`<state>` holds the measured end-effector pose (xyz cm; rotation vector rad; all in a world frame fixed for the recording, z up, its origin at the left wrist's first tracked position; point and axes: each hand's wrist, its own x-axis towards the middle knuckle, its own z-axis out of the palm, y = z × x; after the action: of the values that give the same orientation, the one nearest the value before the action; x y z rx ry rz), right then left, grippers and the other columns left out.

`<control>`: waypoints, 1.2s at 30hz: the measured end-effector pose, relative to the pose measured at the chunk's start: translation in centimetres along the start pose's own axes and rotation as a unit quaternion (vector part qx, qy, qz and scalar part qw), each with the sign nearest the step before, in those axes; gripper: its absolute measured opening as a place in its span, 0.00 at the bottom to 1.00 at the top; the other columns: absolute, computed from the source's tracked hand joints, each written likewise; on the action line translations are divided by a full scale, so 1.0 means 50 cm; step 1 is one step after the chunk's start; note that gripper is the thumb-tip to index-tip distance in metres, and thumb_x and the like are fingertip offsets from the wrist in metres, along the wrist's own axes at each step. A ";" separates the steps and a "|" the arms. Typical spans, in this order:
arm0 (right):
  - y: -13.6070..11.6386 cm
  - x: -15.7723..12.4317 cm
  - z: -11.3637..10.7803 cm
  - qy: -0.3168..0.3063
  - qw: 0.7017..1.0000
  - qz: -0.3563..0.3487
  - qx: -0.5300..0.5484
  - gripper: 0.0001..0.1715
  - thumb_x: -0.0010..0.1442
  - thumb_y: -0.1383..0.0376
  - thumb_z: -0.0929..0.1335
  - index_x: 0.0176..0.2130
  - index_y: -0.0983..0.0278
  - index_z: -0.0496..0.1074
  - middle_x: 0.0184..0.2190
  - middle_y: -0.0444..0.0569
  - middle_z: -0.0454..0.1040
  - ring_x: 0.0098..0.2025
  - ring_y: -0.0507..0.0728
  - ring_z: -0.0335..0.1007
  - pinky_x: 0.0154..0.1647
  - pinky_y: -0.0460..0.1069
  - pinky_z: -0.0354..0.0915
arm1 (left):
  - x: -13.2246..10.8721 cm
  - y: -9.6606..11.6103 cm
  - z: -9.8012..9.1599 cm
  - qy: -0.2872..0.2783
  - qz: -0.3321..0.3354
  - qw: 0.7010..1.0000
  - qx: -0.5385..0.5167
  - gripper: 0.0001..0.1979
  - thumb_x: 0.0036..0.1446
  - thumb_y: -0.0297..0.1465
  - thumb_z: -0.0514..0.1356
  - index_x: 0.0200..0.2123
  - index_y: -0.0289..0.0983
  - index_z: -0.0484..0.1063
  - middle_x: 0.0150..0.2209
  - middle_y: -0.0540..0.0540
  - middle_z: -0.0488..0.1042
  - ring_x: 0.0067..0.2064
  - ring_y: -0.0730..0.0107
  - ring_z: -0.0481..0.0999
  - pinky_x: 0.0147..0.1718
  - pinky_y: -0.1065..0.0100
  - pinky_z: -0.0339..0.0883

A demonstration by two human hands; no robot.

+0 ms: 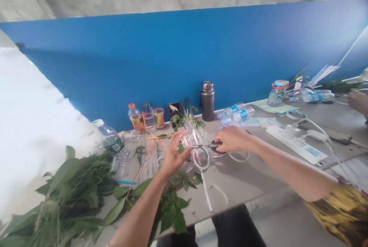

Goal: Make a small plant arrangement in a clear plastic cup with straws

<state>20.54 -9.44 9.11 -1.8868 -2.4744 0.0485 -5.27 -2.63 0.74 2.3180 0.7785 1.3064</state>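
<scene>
My right hand grips a pair of black-handled scissors, their blades pointing left toward my left hand. My left hand curves around the near side of a clear plastic bottle, thumb and fingers on it; the exact hold is partly hidden. Green sprigs rise from behind the bottle. By the scissor blades hangs a white ring, which looks like a roll of tape. Below it a white strip runs to the table's front edge. Another pale ring lies under my right wrist.
Leafy branches fill the left side. Behind stand an orange-capped bottle, glasses, a phone and a dark thermos. Rightward are water bottles, a power strip with cables, and another person's hand.
</scene>
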 end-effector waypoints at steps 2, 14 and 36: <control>-0.004 -0.003 -0.003 0.002 1.000 0.002 0.000 0.12 0.49 0.58 0.69 0.21 0.62 0.70 0.20 0.47 0.71 0.25 0.55 0.63 0.28 0.49 0.44 | 0.000 -0.003 0.000 0.005 -0.008 1.000 -0.002 0.28 0.60 0.37 0.65 0.63 0.44 0.67 0.60 0.38 0.69 0.60 0.52 0.69 0.55 0.54 0.68; -0.013 -0.007 -0.010 0.001 1.000 0.002 0.026 0.15 0.49 0.55 0.71 0.19 0.62 0.70 0.18 0.45 0.67 0.23 0.53 0.57 0.27 0.50 0.43 | 0.002 0.000 -0.002 -0.029 0.087 0.993 0.076 0.27 0.63 0.36 0.62 0.64 0.40 0.64 0.60 0.35 0.68 0.63 0.51 0.67 0.62 0.49 0.62; 0.031 -0.037 0.083 -0.049 0.955 -0.126 0.264 0.16 0.50 0.59 0.74 0.40 0.62 0.81 0.35 0.47 0.78 0.36 0.55 0.70 0.36 0.46 0.60 | 0.025 0.014 -0.015 0.039 -0.298 0.765 -0.569 0.19 0.57 0.43 0.65 0.43 0.33 0.78 0.39 0.39 0.83 0.40 0.55 0.83 0.45 0.55 0.75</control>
<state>22.36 -10.82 4.89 -1.3712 -2.4074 0.7313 -5.20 -2.35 2.34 0.9325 0.4378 1.0737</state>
